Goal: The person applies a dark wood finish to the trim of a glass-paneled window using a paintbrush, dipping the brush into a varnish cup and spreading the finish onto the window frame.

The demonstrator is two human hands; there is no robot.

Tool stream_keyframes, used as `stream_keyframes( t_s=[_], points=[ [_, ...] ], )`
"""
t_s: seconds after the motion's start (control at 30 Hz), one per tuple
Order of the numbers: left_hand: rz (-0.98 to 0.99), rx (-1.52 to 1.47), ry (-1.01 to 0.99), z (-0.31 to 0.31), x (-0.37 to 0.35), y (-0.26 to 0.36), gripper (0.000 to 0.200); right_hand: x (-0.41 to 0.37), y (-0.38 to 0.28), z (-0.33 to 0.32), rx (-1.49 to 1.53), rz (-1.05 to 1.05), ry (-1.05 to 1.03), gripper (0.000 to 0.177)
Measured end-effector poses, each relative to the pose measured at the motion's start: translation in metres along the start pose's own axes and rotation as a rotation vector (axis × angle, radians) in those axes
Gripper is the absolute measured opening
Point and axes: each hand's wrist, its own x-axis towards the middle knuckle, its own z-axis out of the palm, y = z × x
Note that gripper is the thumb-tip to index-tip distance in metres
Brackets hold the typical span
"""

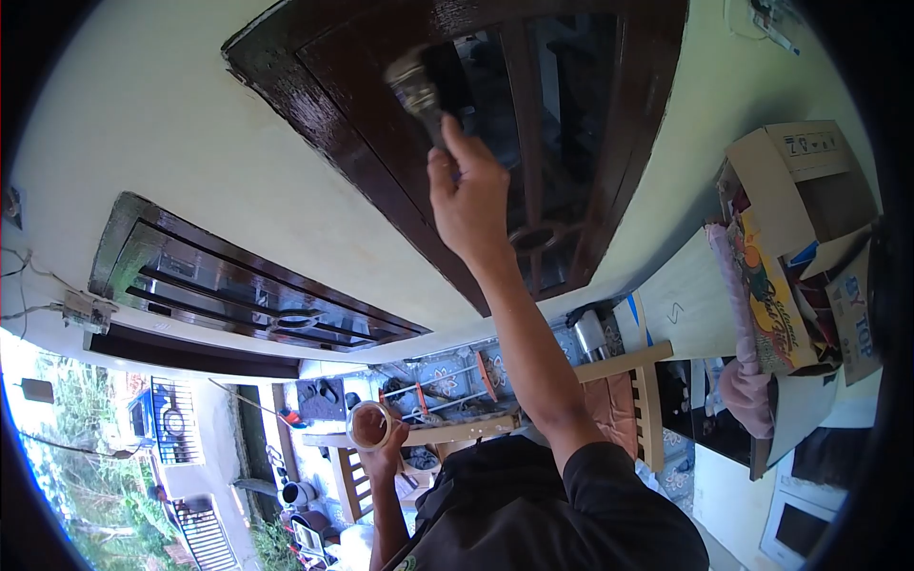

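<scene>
My right hand (471, 195) is raised and closed around the handle of a paintbrush (414, 88). The bristle end, smeared by motion, is at the dark brown wooden frame of a window (381, 143); whether it touches cannot be made out. Lower down, my left hand (386, 452) is wrapped round a round open container (369, 425). Its mouth faces me, with reddish-brown content or staining inside. The window's frame looks glossy, and its glass panes (490, 105) are dark and reflective.
A second brown window (257, 285) is set in the pale wall (219, 162) at left. Cardboard boxes (795, 181) are stacked on a surface at right. Below are a wooden bench (476, 430), a patterned tile floor (443, 381) and a metal cylinder (590, 335).
</scene>
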Motion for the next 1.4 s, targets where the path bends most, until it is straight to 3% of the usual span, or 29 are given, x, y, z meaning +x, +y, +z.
stream_keyframes(
  t_s=[0.13, 0.2, 0.27, 0.43, 0.67, 0.73, 0.8, 0.9, 1.0, 1.1, 1.2, 1.33, 1.4],
  points=[
    [0.024, -0.045, -0.008, 0.003, 0.006, -0.004, 0.051, -0.008, -0.001, -0.012, 0.139, 0.037, -0.049, 0.033],
    [0.052, -0.05, -0.008, 0.002, 0.008, -0.005, 0.05, -0.01, 0.006, -0.019, 0.185, 0.072, 0.024, 0.033],
    [0.069, 0.003, -0.024, 0.002, 0.009, -0.004, 0.051, -0.006, 0.017, -0.021, 0.275, 0.173, 0.278, 0.034],
    [0.154, 0.085, -0.029, 0.003, 0.011, -0.005, 0.044, 0.009, 0.027, -0.018, 0.074, 0.091, 0.356, 0.035],
    [0.134, 0.078, -0.049, -0.004, 0.013, -0.009, 0.04, 0.013, 0.012, -0.009, 0.053, 0.112, 0.168, 0.034],
    [0.142, 0.086, -0.042, 0.003, 0.014, -0.004, 0.04, 0.01, 0.007, -0.004, 0.002, 0.027, 0.128, 0.033],
    [0.016, 0.055, -0.091, 0.005, 0.014, -0.001, 0.049, 0.002, -0.004, -0.004, 0.01, 0.068, 0.056, 0.033],
    [0.058, 0.068, -0.135, 0.018, 0.019, 0.005, 0.048, -0.004, -0.008, -0.009, 0.03, 0.063, -0.086, 0.031],
    [0.07, 0.052, -0.132, 0.02, 0.02, 0.007, 0.048, -0.009, -0.004, -0.022, 0.189, 0.142, 0.041, 0.033],
    [0.072, 0.075, -0.14, 0.016, 0.018, 0.004, 0.047, -0.002, -0.002, -0.021, 0.147, 0.267, 0.095, 0.034],
    [0.058, 0.066, -0.109, 0.013, 0.015, 0.002, 0.047, -0.006, -0.003, -0.003, 0.014, 0.121, 0.006, 0.035],
    [0.052, 0.05, -0.094, 0.008, 0.014, -0.003, 0.048, -0.012, -0.01, -0.001, 0.052, 0.094, -0.027, 0.034],
    [0.176, 0.069, -0.078, 0.009, 0.014, -0.006, 0.045, -0.011, -0.011, -0.009, 0.162, 0.262, 0.037, 0.036]
  ],
)
